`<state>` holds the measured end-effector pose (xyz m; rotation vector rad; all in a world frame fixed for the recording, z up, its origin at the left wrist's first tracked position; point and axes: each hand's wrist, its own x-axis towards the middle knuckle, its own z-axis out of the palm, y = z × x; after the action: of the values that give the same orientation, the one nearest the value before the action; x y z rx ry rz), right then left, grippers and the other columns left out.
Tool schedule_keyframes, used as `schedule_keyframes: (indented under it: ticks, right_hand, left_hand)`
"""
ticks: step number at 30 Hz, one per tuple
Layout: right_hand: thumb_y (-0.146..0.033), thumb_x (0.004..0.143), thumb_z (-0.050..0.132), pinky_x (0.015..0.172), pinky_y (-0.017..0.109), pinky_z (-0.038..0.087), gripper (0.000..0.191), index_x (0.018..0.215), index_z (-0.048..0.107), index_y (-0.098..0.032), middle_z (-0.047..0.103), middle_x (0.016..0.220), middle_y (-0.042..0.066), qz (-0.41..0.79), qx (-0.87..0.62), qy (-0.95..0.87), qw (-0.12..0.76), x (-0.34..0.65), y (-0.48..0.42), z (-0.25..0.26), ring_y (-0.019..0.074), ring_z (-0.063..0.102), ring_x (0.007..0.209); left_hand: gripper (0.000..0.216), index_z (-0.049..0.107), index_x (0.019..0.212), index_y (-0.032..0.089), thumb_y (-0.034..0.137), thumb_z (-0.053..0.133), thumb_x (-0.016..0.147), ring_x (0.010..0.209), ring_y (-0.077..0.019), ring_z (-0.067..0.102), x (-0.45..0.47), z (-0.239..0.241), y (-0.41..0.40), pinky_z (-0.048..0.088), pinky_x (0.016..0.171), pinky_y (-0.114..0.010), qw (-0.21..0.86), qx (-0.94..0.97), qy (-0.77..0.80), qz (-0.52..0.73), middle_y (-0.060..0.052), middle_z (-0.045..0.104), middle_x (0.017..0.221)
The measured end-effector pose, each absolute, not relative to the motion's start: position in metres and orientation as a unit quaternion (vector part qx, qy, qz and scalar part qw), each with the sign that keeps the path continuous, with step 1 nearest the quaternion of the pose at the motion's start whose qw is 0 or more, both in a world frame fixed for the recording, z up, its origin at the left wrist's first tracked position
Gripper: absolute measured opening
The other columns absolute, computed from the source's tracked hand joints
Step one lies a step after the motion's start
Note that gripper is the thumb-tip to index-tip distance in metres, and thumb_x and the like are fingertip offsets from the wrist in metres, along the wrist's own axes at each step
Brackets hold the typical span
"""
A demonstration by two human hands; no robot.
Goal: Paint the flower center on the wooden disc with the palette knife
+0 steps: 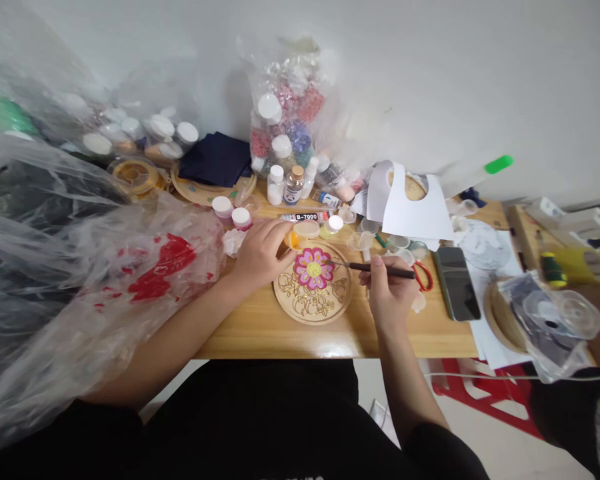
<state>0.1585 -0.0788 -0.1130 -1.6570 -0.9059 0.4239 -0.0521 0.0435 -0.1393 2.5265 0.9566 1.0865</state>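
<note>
A round wooden disc [312, 303] with carved outlines lies on the wooden table [260, 330]; a pink flower with a yellow centre [313, 267] is filled in on its upper part. My right hand [390, 293] is closed on a thin dark tool [375, 267] whose fine tip points left at the flower. My left hand [260, 255] rests at the disc's upper left edge, fingers curled round a small yellow-orange thing [293, 239] that I cannot name.
Large clear plastic bags [80, 267] fill the left. At the back stand small white-capped jars [275, 183], a tube of B-7000 glue [305, 217] and a bag of beads [287, 113]. Red-handled scissors [424, 275], a phone [457, 283] and white paper [415, 210] lie on the right.
</note>
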Motion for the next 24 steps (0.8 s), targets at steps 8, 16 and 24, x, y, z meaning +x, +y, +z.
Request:
schedule_keyframes:
  ticks: [8,16,24]
  right_hand:
    - [-0.052,0.086,0.068,0.048,0.027,0.044,0.037,0.07,0.056,-0.02,0.063,0.052,-0.003,0.194,-0.702,-0.386,0.566,0.1543,-0.0767,-0.1077,0.0114,0.055,0.045]
    - [-0.048,0.087,0.068,0.048,0.026,0.044,0.035,0.069,0.057,-0.02,0.064,0.053,-0.003,0.188,-0.699,-0.388,0.571,0.1549,-0.0779,-0.1083,0.011,0.055,0.046]
    - [-0.047,0.087,0.067,0.047,0.027,0.042,0.034,0.069,0.057,-0.021,0.063,0.052,-0.003,0.177,-0.697,-0.396,0.571,0.1557,-0.0769,-0.1085,0.0113,0.055,0.046]
  left_hand:
    - [0.031,0.059,0.116,0.014,0.017,0.063,0.085,0.103,-0.0291,0.069,-0.0523,-0.1404,0.0444,0.058,0.089,-0.046,0.117,0.862,0.316,0.379,-0.014,0.072,0.11]
    - [0.03,0.06,0.115,0.012,0.015,0.063,0.085,0.102,-0.0289,0.069,-0.0519,-0.1399,0.0437,0.058,0.089,-0.044,0.108,0.862,0.309,0.387,-0.015,0.073,0.11]
    - [0.027,0.059,0.113,0.013,0.018,0.061,0.087,0.101,-0.0275,0.07,-0.0509,-0.1407,0.0436,0.058,0.087,-0.042,0.09,0.864,0.325,0.374,-0.013,0.073,0.109]
